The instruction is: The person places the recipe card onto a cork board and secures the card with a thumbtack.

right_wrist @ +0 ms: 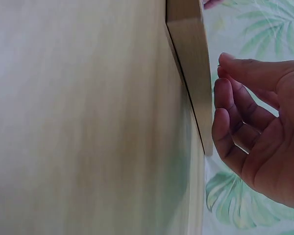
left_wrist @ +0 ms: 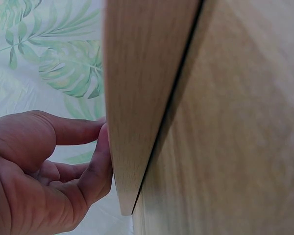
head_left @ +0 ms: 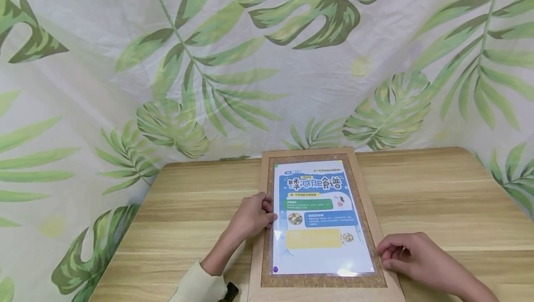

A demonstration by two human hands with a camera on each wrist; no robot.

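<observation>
A wood-framed cork board (head_left: 325, 281) lies on the table with a laminated poster (head_left: 321, 259) on it. Round pins mark three poster corners: a green pin (head_left: 276, 166) at top left, a yellow pin (head_left: 340, 162) at top right and a purple pin (head_left: 275, 269) at bottom left. My left hand (head_left: 252, 216) rests at the board's left side, fingers loosely bent, thumb tip at the poster's edge. Beside the frame's right side, my right hand (head_left: 410, 258) brings thumb and forefinger together; a thin dark pin point (right_wrist: 218, 65) sticks out between them, its head hidden.
The wood-grain table (head_left: 200, 200) extends to both sides of the board. Behind it hangs a leaf-patterned cloth (head_left: 233, 84), close to the board's far end. A small black object (head_left: 230, 291) shows beside my left sleeve.
</observation>
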